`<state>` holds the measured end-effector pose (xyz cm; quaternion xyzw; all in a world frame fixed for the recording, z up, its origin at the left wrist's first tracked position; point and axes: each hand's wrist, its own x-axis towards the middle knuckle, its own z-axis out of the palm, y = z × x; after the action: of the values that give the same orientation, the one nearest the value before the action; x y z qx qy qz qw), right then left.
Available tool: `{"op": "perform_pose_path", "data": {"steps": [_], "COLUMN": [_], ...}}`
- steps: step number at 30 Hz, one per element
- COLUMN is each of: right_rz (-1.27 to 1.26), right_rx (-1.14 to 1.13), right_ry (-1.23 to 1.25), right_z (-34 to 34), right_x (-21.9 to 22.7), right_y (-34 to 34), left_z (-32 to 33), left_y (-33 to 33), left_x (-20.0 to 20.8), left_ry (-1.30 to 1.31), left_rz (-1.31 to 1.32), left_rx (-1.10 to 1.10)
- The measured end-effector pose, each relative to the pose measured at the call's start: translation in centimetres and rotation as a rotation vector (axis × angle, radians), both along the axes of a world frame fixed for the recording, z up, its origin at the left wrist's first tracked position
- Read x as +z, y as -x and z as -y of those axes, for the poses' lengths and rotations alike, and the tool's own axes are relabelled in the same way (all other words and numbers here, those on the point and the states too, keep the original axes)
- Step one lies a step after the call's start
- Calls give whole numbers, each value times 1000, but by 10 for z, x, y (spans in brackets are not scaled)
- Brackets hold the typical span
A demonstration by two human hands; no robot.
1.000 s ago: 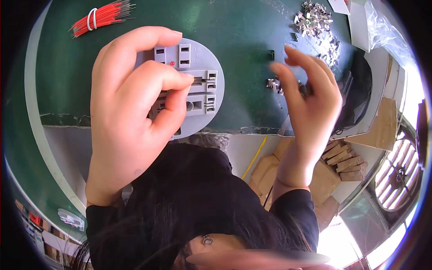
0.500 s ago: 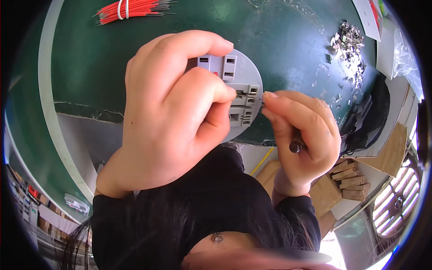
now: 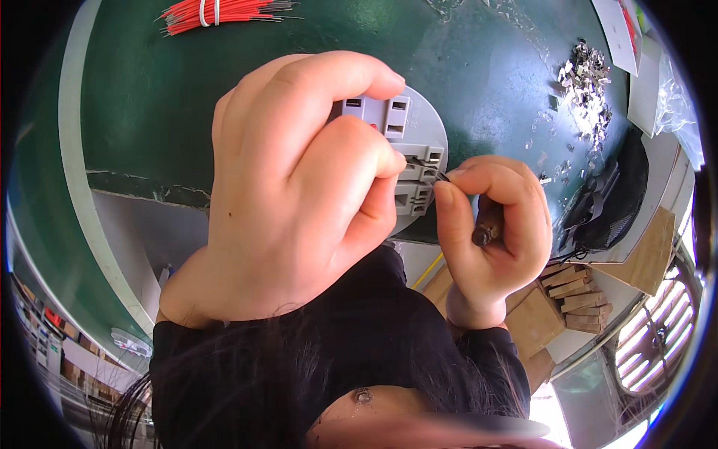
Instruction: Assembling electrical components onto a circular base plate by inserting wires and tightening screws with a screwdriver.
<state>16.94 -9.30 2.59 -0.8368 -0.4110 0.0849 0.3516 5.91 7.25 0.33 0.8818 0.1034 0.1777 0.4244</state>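
My left hand (image 3: 288, 187) is closed on a round grey plastic base (image 3: 428, 123) with raised slotted blocks, held above the table's front edge. Its thumb and index finger press together at the slotted block by the base's right side; what lies under them is hidden. My right hand (image 3: 505, 217) is closed just right of the base. Between its thumb and index fingertips a small dark thin piece (image 3: 443, 177) pokes out toward the block's end; its kind is too small to tell. A tool with a dark brown round handle (image 3: 488, 223) is tucked inside the curled fingers.
A bundle of red wires (image 3: 224, 13) tied with a white band lies at the far left of the green table (image 3: 149, 112). Small shiny metal pieces (image 3: 587, 90) are heaped at the far right. A black mesh bag (image 3: 613, 198) lies near the right edge, wooden blocks (image 3: 583, 295) below.
The grey base and my left hand have shifted slightly right in view. My right hand has come closer to the base, its pinch now touching or nearly touching the block's end.
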Motion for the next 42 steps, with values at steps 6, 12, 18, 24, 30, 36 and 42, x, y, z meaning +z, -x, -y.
{"op": "perform_pose_path", "data": {"steps": [6, 12, 18, 24, 30, 36, 42], "right_rz": [29, 301, 370, 146, 392, 765, 459], "right_rx": [40, 234, 507, 505, 510, 375, 453], "right_ry": [-40, 97, 381, 560, 598, 708, 590], "right_z": [2, -5, -36, -45, -34, -9, -10], "right_x": [-6, 6, 48, 55, 60, 51, 48], "right_y": [1, -9, -33, -35, -15, 16, -8], "left_z": [2, 1, 4, 6, 5, 5, 6], "left_y": [0, 2, -3, 3, 3, -1, 1], "left_x": [-3, -2, -5, -4, 1, 6, 5], "left_ry": [-10, -30, -25, -13, -19, -24, 8], "left_rz": [17, 25, 51, 36, 74, 82, 74], "left_rx": [18, 33, 44, 79, 66, 65, 90]}}
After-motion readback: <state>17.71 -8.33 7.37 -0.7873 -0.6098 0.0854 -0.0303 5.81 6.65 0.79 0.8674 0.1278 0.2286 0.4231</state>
